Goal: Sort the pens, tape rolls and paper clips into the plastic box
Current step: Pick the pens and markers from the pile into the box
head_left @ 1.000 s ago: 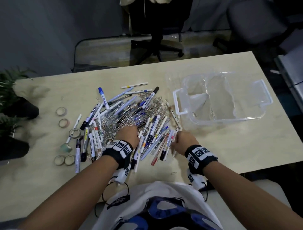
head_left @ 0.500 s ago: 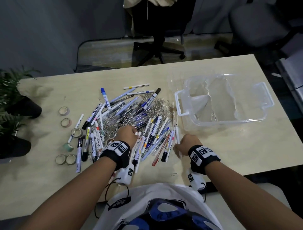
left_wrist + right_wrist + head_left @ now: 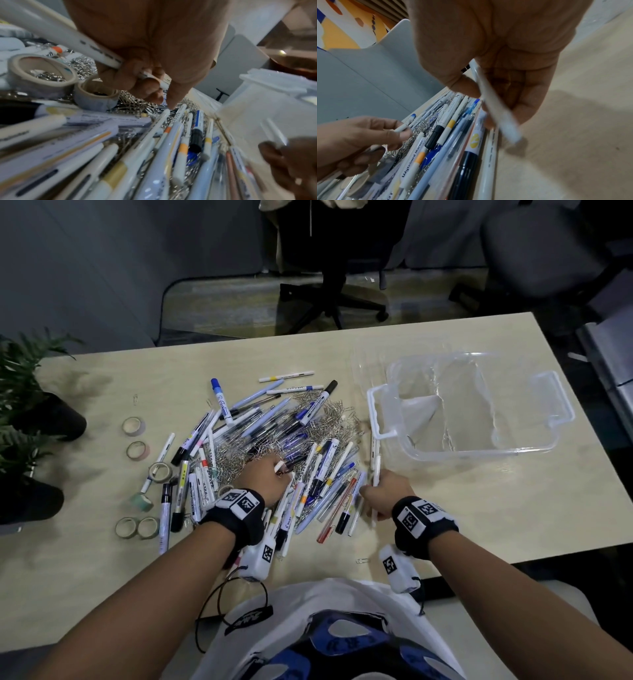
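A heap of pens (image 3: 274,446) mixed with silver paper clips (image 3: 329,422) covers the middle of the table. Several tape rolls (image 3: 134,426) lie to its left; two more (image 3: 42,70) sit in the heap beside my left hand. The clear plastic box (image 3: 561,398), divided into compartments, stands to the right with nothing in it. My left hand (image 3: 270,477) is over the heap and grips a white pen (image 3: 68,36). At the heap's right edge, my right hand (image 3: 383,494) pinches another white pen (image 3: 496,108) between thumb and fingers.
Two potted plants (image 3: 30,412) stand at the table's left edge. Office chairs (image 3: 329,268) are beyond the far edge. One loose paper clip (image 3: 363,560) lies near the front edge. Bare tabletop (image 3: 496,501) runs in front of the box.
Both hands went from reaching into the heap to each holding a white pen. The right hand drew back slightly toward me with its pen.
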